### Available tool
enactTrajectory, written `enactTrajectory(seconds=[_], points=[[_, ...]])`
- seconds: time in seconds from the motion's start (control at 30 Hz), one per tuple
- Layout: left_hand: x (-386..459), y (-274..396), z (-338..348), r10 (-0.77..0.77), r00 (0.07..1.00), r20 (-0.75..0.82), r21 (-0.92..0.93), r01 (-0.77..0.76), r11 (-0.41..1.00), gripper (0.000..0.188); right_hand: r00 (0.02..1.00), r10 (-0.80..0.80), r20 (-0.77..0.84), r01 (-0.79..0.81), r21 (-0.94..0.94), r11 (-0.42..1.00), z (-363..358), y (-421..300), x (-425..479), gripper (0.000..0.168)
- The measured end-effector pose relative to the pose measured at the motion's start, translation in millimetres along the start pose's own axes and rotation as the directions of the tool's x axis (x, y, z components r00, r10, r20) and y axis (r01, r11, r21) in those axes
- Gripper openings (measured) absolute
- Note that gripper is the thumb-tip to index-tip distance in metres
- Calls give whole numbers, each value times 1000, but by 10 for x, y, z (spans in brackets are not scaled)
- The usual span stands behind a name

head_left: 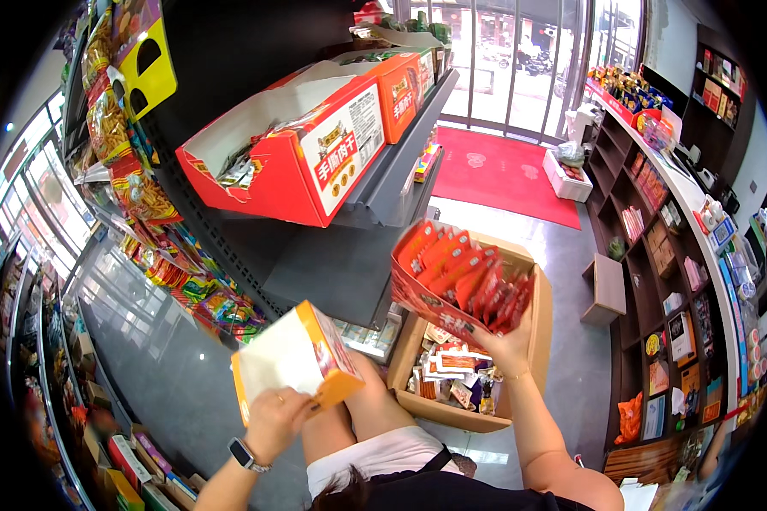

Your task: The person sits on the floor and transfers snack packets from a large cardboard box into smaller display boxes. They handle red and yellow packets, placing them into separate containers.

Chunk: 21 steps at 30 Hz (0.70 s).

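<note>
My left hand [280,418] grips the near edge of an open yellow-orange cardboard display box [281,358] whose white inside looks bare. It is held above my knees, tilted. In my right hand [508,348] is a red display box [431,303] filled with a row of red snack packets [466,268]; this hand blurs slightly. The red box hangs over a large open carton [540,345] on the floor. Loose small snack packets [454,364] lie inside that carton, partly hidden by the red box.
A red-and-white display box [281,166] with a few packets stands on the dark metal shelf [383,191] at front. Below is a lower shelf board [326,274]. Hanging snack bags [112,128] line the left. A wooden counter shelf [652,255] and small stool [604,287] stand right.
</note>
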State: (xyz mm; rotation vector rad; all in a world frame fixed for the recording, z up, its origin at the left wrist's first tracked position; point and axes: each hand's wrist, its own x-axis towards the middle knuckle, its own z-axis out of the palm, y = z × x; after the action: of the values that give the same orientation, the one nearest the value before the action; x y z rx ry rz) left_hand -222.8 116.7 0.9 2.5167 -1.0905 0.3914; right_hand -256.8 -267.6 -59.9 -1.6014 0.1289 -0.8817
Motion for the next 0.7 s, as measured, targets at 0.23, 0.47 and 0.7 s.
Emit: enactTrajectory(seconds=[0.23, 0.47, 0.7], points=[[-588, 41, 732, -59, 986, 154, -95, 75, 993, 6, 986, 18, 167, -41, 136, 990, 632, 362, 556, 110], [-867, 4, 1181, -71, 950, 305, -181, 131, 975, 12, 970, -176, 170, 178, 4, 984, 1213, 806, 776, 102], [-930, 15, 1170, -154, 916, 371, -246, 257, 935, 22, 981, -111, 156, 116, -26, 993, 1518, 929, 957, 103]])
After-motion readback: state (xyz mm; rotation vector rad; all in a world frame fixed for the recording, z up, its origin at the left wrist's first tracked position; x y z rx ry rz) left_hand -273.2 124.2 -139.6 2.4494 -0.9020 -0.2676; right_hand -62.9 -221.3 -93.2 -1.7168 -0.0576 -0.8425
